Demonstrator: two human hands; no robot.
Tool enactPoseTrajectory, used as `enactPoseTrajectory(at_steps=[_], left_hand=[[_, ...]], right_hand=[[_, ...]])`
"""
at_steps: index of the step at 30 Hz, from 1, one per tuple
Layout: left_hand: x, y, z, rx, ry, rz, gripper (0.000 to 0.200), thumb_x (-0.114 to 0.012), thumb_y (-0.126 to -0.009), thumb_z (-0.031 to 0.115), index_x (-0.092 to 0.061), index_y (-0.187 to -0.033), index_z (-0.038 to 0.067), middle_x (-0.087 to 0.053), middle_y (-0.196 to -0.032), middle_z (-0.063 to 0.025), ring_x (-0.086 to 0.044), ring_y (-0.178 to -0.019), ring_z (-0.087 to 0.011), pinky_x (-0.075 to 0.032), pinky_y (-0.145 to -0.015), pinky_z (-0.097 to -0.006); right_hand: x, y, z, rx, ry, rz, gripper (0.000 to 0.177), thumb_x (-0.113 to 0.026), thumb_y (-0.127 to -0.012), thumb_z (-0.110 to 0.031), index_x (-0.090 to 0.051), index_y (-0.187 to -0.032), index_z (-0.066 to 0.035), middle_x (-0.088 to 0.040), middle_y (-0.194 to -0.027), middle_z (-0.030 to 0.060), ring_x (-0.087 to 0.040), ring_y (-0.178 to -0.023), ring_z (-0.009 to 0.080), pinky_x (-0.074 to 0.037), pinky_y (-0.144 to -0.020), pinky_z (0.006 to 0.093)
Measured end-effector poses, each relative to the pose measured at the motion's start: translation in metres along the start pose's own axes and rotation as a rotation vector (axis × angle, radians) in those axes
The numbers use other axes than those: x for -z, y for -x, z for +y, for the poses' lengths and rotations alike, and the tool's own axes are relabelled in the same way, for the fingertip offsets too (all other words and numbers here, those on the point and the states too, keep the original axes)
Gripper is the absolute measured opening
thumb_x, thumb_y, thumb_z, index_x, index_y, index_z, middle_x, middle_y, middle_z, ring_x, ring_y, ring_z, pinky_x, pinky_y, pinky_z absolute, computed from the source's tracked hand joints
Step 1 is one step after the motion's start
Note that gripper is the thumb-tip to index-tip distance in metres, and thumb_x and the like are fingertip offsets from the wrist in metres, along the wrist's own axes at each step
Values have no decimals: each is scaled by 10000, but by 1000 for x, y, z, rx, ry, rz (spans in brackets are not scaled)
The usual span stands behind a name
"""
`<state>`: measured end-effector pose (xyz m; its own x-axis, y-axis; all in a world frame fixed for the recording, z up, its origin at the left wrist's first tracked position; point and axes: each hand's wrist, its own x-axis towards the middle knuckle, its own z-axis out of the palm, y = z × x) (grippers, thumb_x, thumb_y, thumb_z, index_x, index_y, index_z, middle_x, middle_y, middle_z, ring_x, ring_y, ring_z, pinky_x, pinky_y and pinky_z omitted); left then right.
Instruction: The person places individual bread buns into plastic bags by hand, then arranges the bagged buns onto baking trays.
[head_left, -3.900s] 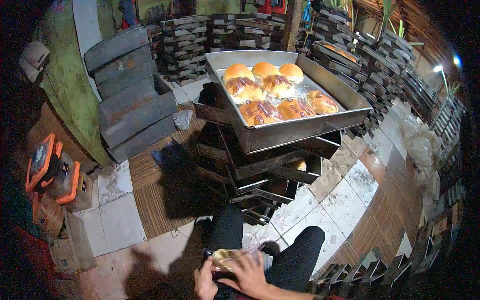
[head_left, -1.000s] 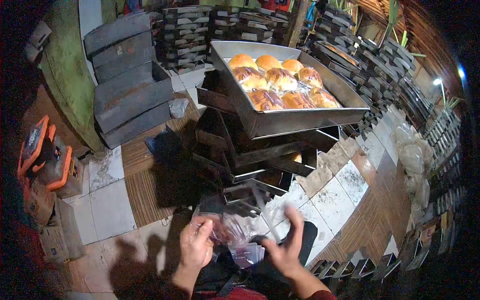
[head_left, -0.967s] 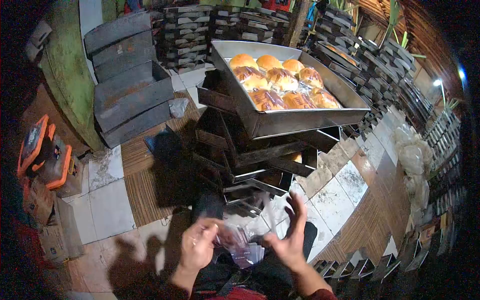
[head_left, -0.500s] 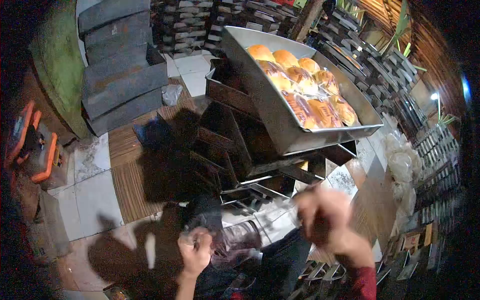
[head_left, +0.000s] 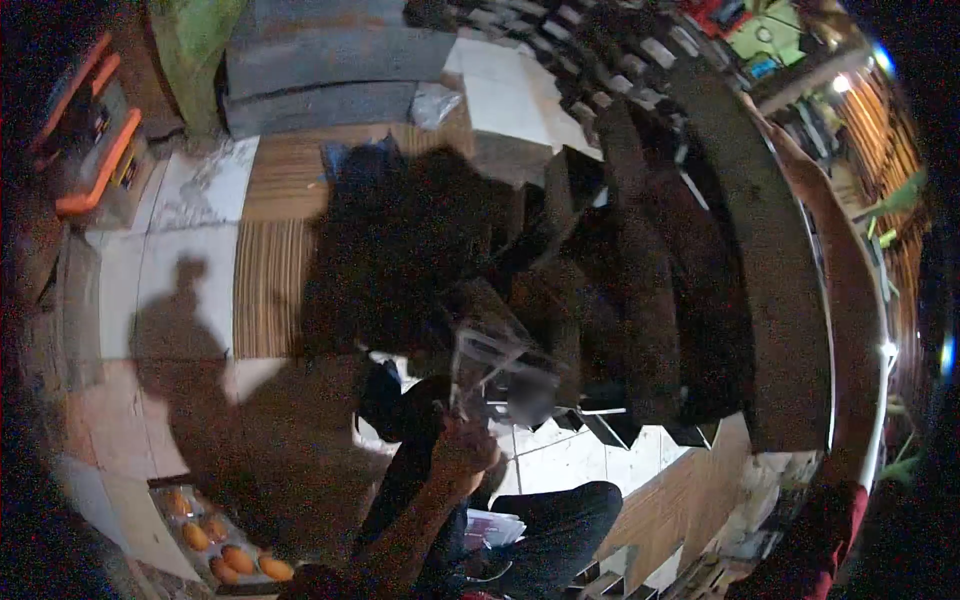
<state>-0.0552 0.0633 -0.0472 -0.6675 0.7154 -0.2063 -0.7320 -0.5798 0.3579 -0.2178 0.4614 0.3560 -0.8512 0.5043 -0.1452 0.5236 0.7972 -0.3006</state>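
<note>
In the lower middle, my left hand (head_left: 465,455) is closed around the bottom of a clear plastic bag (head_left: 495,365), which stands up from the fingers. A tall metal baking pan (head_left: 775,270) shows its dark outer side on the right; its inside is hidden from this angle. My right arm, in a red sleeve, stretches up along the pan's far side. At its upper end my right hand (head_left: 775,130) is near the pan's top corner, small and dim, its fingers not readable. A stack of white plastic wrappers (head_left: 495,528) lies by my leg.
More dark metal pans (head_left: 610,270) are stacked left of the tall pan. Golden buns (head_left: 232,560) sit in a tray at lower left. An orange-handled crate (head_left: 105,160) stands at far left, and a crumpled plastic bag (head_left: 435,105) lies on the tiled floor.
My view has turned, so the pan of glazed buns now appears side-on at the right. My right hand has moved up along the pan; my left hand has come right with the clear bag upright.
</note>
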Motion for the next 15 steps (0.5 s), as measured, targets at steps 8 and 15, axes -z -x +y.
enactPoseTrajectory(at_steps=[8,15], left_hand=[[26,-3,-51,394,862,-150,294,-447,-864,374,-509,-870,86,-474,-702,-25,-470,-668,-168,-387,-624,-327],[12,-3,-13,290,181,-475,520,-434,-820,574,-523,-842,62,-510,-709,-55,-520,-639,-160,-436,-582,-317]], right_hand=[[53,29,4,-146,-499,-464,659,-486,-866,-401,-228,-1365,-55,-293,-1383,82,-335,-1229,204,-271,-1006,335],[61,99,41,-69,-199,6,637,-594,-815,-313,-303,-1313,-43,-356,-1313,125,-396,-1165,200,-425,-875,289]])
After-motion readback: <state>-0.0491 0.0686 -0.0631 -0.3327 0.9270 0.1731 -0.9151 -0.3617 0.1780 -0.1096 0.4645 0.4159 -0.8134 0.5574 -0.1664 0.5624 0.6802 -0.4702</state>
